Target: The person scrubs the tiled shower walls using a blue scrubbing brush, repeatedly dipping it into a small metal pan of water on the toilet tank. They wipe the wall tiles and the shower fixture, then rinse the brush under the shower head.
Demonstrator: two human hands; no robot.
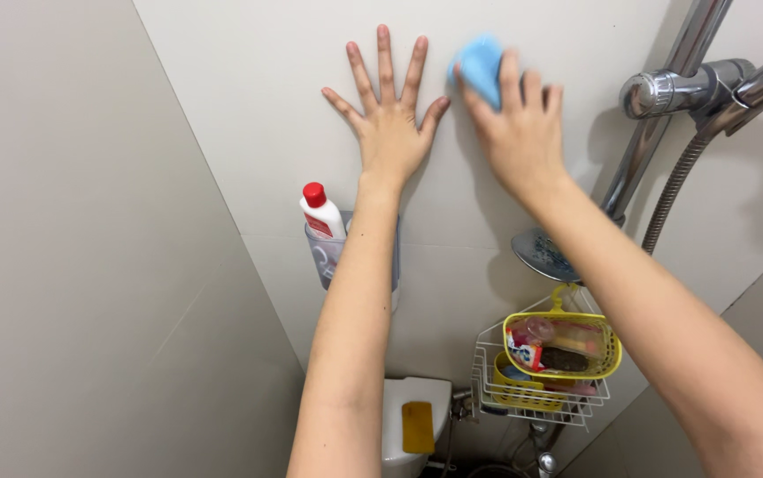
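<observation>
Wall [249, 106]: smooth, matt pale panels with fine seams. Shower rail [665, 97], hose [669, 190] and head [541, 252]: polished chrome metal, the hose ribbed; rack [488, 389] was white-coated wire, basket [607, 354] glossy yellow plastic. Pad [481, 66] under the right hand [523, 133] looked soft, matt blue; bottle [321, 217] was glossy white plastic, red-capped.

Blue cloth [479, 66], bunched, pressed flat against beige wall, high up

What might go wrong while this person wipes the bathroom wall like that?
The right hand presses a blue cloth close to the chrome shower bar; a wide swipe might knock the knuckles on it. The left hand braces flat on the wall and could slip if the wall is wet.
</observation>
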